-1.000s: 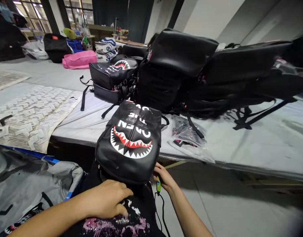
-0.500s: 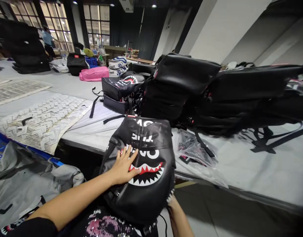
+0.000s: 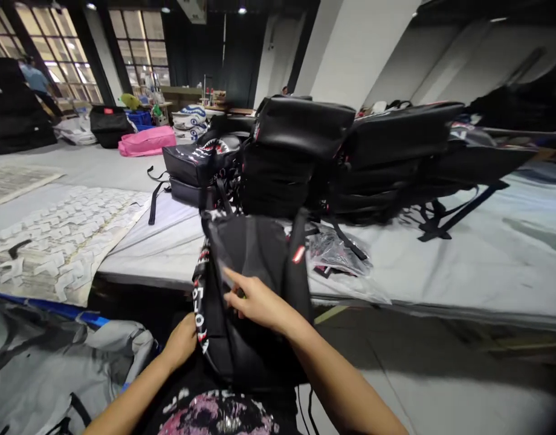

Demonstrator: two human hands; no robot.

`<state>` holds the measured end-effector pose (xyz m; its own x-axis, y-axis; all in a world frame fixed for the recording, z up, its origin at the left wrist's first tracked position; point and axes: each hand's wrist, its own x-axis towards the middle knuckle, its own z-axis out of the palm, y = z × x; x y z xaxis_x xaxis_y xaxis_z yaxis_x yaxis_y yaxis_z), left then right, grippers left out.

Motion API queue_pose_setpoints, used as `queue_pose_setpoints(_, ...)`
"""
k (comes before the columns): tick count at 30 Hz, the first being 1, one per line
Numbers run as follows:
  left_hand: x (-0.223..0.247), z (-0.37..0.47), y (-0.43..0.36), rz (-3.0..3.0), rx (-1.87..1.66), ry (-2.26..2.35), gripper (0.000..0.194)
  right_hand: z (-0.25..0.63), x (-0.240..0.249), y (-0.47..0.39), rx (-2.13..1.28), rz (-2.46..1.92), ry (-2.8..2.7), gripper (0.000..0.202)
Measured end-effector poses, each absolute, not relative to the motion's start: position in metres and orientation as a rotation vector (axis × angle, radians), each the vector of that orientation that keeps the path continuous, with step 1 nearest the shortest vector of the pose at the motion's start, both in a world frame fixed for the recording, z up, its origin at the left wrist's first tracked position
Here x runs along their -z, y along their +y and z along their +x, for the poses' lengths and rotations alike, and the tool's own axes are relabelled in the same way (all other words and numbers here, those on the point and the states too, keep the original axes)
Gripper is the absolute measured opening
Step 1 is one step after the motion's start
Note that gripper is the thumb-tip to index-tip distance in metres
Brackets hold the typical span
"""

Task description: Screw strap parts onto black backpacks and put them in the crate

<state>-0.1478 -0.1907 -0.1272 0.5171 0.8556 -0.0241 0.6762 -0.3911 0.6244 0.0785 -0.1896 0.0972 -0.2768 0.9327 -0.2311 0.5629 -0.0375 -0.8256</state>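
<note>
A black backpack (image 3: pixel 255 248) leans upright against the table edge in front of me, its back panel and straps facing me. White lettering runs down its left side, and a red label (image 3: pixel 298 254) sits on the right strap. My left hand (image 3: pixel 182 341) grips the bag's left side low down, its fingertips hidden by the edge. Over the back panel, my right hand (image 3: pixel 255 302) has the index finger stretched forward and the others curled in. A small dark and yellowish bit shows in those curled fingers, too small to name.
Stacked black bags (image 3: pixel 296 157) stand behind on the white table (image 3: pixel 441 272). A clear plastic packet (image 3: pixel 335 251) lies right of the backpack. Cut white pieces on a sheet (image 3: pixel 69 229) lie left, above a bin of grey fabric (image 3: pixel 55 356). A person (image 3: pixel 35 78) stands far left.
The backpack has been turned from its shark-mouth front to its back panel. My left hand has gone from the front to the left side; my right hand has come up over the panel.
</note>
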Motion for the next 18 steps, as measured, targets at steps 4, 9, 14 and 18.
queue_pose_setpoints(4, 0.118, -0.192, -0.196, 2.059, -0.807, 1.673, 0.037, 0.096, -0.047, -0.176, -1.087, -1.820, -1.742, 0.048)
queue_pose_setpoints(9, 0.047, -0.112, -0.158, 2.532, -1.181, 1.014, 0.035, 0.091, -0.018, -0.174, -0.685, -2.207, -1.897, 0.039)
queue_pose_setpoints(14, 0.062, -0.053, -0.127, 2.814, -0.530, 0.894, 0.053, 0.134, -0.026, -0.203, -0.390, -2.597, -1.557, 0.036)
queue_pose_setpoints(18, 0.088, -0.068, -0.130, 2.868, -0.496, 0.945, 0.055, 0.193, -0.026, -0.213, -0.538, -2.624, -1.419, 0.041)
